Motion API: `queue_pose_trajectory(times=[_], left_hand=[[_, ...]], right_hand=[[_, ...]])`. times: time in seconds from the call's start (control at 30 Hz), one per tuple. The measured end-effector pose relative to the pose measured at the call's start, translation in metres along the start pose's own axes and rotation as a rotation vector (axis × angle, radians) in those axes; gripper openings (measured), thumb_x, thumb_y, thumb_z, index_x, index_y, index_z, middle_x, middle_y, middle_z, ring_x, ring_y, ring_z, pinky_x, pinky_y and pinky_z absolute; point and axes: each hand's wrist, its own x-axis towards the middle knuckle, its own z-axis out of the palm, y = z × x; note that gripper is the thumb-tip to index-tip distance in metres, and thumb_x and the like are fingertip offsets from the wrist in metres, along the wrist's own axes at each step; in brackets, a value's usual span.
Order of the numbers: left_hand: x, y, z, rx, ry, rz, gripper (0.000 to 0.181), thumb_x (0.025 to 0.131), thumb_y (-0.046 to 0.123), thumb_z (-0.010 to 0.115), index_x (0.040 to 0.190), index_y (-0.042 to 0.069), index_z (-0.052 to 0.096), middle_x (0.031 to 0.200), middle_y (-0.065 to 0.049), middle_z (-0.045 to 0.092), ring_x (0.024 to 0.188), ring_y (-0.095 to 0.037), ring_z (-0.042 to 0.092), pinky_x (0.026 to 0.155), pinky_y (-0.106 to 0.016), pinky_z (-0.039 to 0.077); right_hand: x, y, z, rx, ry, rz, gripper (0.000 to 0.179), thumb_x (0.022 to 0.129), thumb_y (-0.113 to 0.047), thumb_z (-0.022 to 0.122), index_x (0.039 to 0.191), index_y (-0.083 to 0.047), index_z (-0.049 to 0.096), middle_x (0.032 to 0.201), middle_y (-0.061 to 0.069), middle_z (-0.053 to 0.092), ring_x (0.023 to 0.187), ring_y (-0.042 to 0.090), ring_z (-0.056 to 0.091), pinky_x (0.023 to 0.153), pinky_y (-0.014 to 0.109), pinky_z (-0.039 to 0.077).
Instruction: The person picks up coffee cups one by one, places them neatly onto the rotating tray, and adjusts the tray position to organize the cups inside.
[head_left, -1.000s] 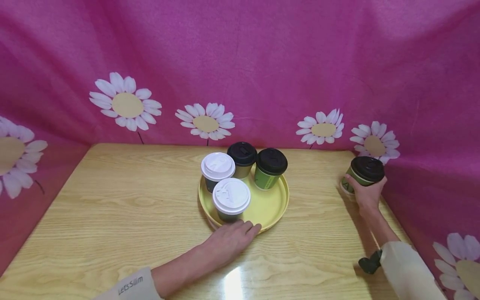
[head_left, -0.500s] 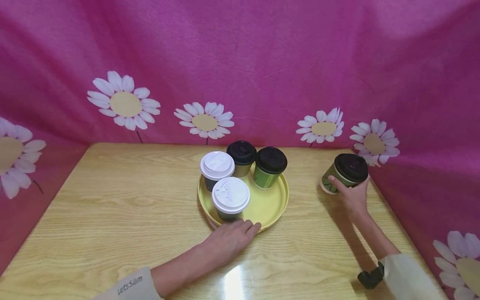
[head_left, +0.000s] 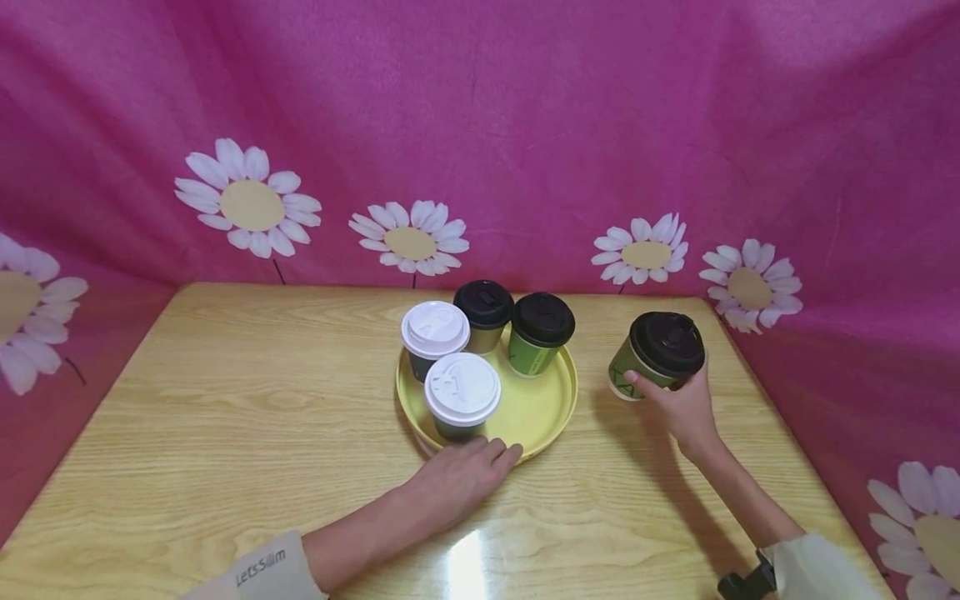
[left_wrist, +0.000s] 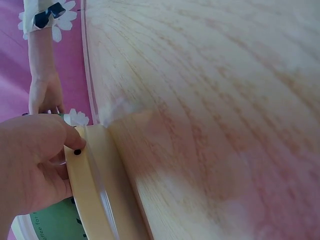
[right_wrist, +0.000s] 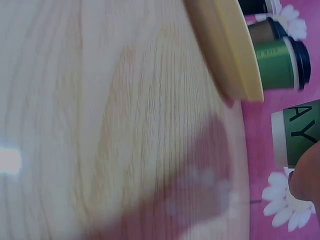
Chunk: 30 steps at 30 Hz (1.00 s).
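Observation:
My right hand grips a green paper coffee cup with a black lid, held tilted above the table to the right of the tray. Dark letters show on that cup in the right wrist view. My left hand holds the near rim of a round yellow tray; in the left wrist view its fingers curl over the tray's edge. On the tray stand two white-lidded cups, one in front and one behind, a brown cup and a green cup, both black-lidded.
The tray stands on a light wooden table. A pink cloth with white daisies hangs behind the table and along both sides.
My right hand has carried the green cup leftward from the table's right edge toward the tray, and the cup has become more tilted. My left hand and the tray have stayed in place.

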Motion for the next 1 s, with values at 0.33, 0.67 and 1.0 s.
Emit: queue_pose_trajectory(times=[0.33, 0.67, 1.0], left_hand=[[0.001, 0.000, -0.001, 0.000, -0.010, -0.010, 0.039, 0.089, 0.004, 0.062, 0.128, 0.007, 0.056, 0.099, -0.002, 0.060, 0.084, -0.017, 0.060, 0.060, -0.026, 0.053], [0.002, 0.002, -0.001, -0.009, -0.020, -0.019, 0.040, 0.089, 0.004, 0.063, 0.128, 0.008, 0.057, 0.100, -0.002, 0.060, 0.085, -0.017, 0.060, 0.060, -0.026, 0.053], [0.002, 0.003, -0.001, 0.023, 0.009, -0.016, 0.037, 0.090, 0.005, 0.064, 0.126, 0.008, 0.058, 0.097, -0.001, 0.061, 0.082, -0.015, 0.061, 0.058, -0.025, 0.053]], right_hand=[[-0.015, -0.014, 0.024, -0.010, -0.108, -0.128, 0.084, 0.074, 0.021, 0.072, 0.143, -0.012, 0.038, 0.127, -0.003, 0.057, 0.117, 0.013, 0.053, 0.102, 0.020, 0.040], [-0.031, -0.022, 0.051, 0.049, -0.189, -0.149, 0.087, 0.069, 0.023, 0.073, 0.143, -0.007, 0.040, 0.129, 0.001, 0.057, 0.119, 0.015, 0.054, 0.104, 0.024, 0.040], [-0.041, -0.028, 0.074, -0.029, -0.233, -0.120, 0.093, 0.070, 0.016, 0.078, 0.147, 0.001, 0.029, 0.141, 0.001, 0.042, 0.128, 0.013, 0.045, 0.109, 0.022, 0.033]])
